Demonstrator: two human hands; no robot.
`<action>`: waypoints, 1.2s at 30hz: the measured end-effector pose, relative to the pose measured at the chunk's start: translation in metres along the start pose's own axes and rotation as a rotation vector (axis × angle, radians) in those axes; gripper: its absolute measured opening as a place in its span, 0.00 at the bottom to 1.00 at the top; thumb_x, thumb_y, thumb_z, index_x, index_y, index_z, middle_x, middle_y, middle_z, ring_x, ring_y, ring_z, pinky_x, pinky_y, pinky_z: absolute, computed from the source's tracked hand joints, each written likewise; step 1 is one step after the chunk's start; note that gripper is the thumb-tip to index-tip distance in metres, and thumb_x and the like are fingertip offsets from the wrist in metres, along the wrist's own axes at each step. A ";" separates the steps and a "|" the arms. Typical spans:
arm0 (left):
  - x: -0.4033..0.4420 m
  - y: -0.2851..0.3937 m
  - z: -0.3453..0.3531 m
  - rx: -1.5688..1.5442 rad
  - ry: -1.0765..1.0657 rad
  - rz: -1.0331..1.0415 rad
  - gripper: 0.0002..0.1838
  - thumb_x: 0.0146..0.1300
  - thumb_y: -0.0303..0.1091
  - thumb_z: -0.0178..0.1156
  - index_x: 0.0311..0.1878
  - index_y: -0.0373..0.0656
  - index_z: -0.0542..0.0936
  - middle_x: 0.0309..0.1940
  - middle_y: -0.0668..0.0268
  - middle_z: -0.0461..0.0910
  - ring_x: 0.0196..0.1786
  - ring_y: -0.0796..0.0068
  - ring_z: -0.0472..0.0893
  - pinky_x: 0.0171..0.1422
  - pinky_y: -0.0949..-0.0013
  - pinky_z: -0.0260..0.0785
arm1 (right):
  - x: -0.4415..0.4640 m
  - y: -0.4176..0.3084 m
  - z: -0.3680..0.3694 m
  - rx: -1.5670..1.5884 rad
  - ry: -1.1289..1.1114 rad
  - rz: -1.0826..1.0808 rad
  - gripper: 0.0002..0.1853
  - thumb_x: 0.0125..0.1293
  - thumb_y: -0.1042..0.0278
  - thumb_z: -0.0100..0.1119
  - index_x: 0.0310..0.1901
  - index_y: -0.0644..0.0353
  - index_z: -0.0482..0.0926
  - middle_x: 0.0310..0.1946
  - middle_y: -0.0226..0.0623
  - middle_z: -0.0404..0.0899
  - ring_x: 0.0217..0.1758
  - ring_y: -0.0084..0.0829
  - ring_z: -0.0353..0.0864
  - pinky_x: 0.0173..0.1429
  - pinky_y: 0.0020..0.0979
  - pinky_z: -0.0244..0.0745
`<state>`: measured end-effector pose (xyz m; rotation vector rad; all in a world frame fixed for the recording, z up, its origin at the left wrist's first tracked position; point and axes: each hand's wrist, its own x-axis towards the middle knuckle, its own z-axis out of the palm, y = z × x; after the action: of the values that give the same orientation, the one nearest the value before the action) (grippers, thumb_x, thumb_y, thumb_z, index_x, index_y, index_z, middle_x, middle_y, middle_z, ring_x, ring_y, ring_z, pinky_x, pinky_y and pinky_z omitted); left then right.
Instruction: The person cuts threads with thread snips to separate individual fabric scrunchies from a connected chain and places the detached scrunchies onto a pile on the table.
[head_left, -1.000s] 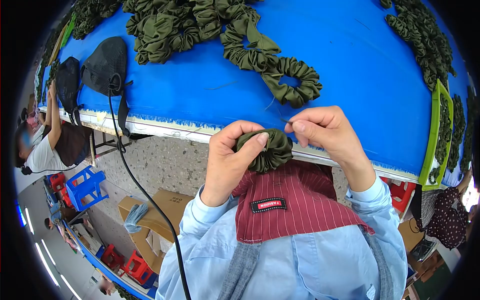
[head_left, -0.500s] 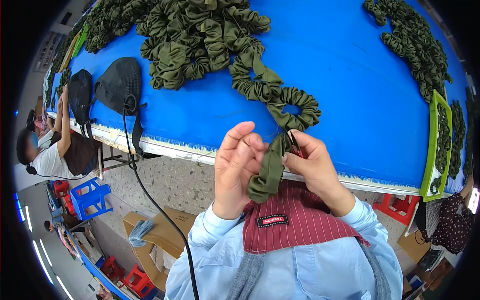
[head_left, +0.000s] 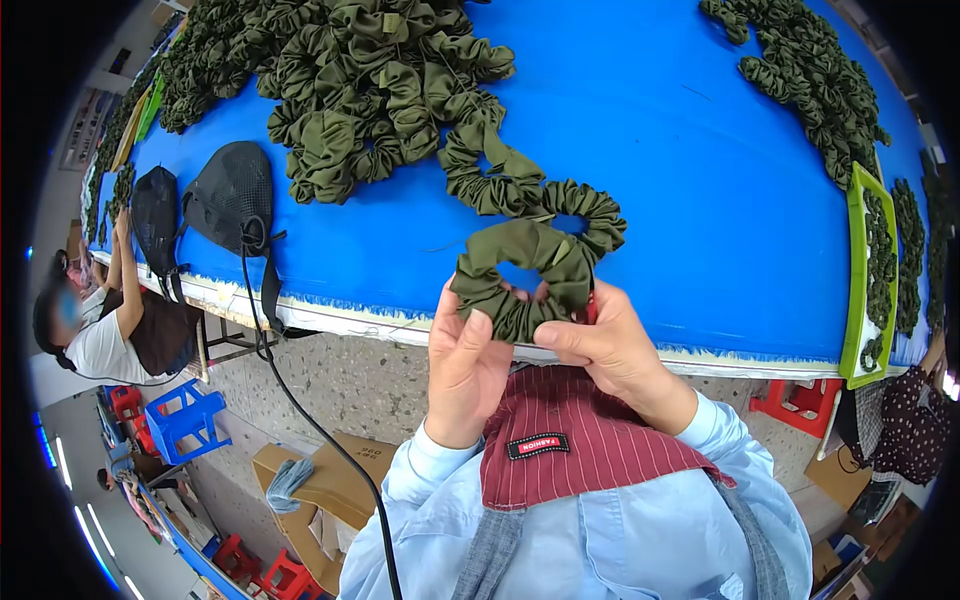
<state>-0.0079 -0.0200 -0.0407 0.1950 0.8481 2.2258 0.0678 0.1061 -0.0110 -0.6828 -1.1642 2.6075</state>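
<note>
A dark green scrunchie (head_left: pixel 515 245), spread into a ring, is held up over the table's front edge between both hands. My left hand (head_left: pixel 467 375) pinches its lower left side, thumb in front. My right hand (head_left: pixel 605 345) grips its lower right side; a small red object (head_left: pixel 591 308), mostly hidden, shows behind the fingers. Just beyond lies another scrunchie (head_left: pixel 600 222) at the end of a linked string of them, which runs back to a large green pile (head_left: pixel 350 100) on the blue table (head_left: pixel 640 130).
Two black mesh bags (head_left: pixel 232 195) lie at the table's left, with a black cable hanging down. A lime-green frame (head_left: pixel 857 290) stands at the right edge. More scrunchies (head_left: pixel 815 90) lie at the back right. A co-worker (head_left: pixel 105 320) sits at the left near a blue stool (head_left: pixel 187 415).
The scrunchie has been turned from edge-on to a ring facing the camera and raised. The left hand's fingers have closed on it. The view has shifted slightly.
</note>
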 end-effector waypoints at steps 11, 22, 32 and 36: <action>0.005 0.029 -0.001 -0.516 0.178 -0.182 0.17 0.70 0.33 0.48 0.61 0.46 0.70 0.33 0.68 0.70 0.33 0.79 0.70 0.54 0.68 0.67 | 0.000 -0.005 -0.011 0.137 -0.168 0.196 0.10 0.58 0.72 0.63 0.42 0.61 0.77 0.29 0.31 0.77 0.28 0.22 0.74 0.33 0.20 0.69; -0.006 0.032 0.030 0.544 -0.037 -0.183 0.21 0.63 0.24 0.50 0.60 0.45 0.65 0.37 0.68 0.69 0.22 0.84 0.64 0.24 0.84 0.59 | -0.005 -0.042 -0.010 -0.813 -0.282 -0.176 0.15 0.57 0.67 0.67 0.44 0.61 0.78 0.20 0.27 0.74 0.21 0.21 0.68 0.27 0.22 0.62; 0.005 0.058 0.002 0.245 0.257 0.196 0.20 0.63 0.28 0.53 0.58 0.41 0.65 0.31 0.71 0.71 0.17 0.84 0.63 0.21 0.82 0.56 | -0.015 -0.032 -0.044 -0.736 -0.446 -0.072 0.12 0.57 0.67 0.65 0.42 0.60 0.79 0.18 0.27 0.71 0.20 0.20 0.65 0.27 0.22 0.61; 0.010 0.028 0.031 0.172 0.083 -0.060 0.21 0.65 0.30 0.53 0.60 0.40 0.64 0.35 0.70 0.73 0.19 0.84 0.66 0.24 0.80 0.64 | -0.010 -0.026 -0.029 -0.799 -0.327 -0.192 0.07 0.58 0.69 0.62 0.38 0.61 0.78 0.18 0.26 0.71 0.20 0.20 0.63 0.26 0.23 0.60</action>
<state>-0.0199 -0.0113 0.0000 0.1563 1.0779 2.1176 0.0907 0.1391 -0.0052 -0.2232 -2.2788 2.0835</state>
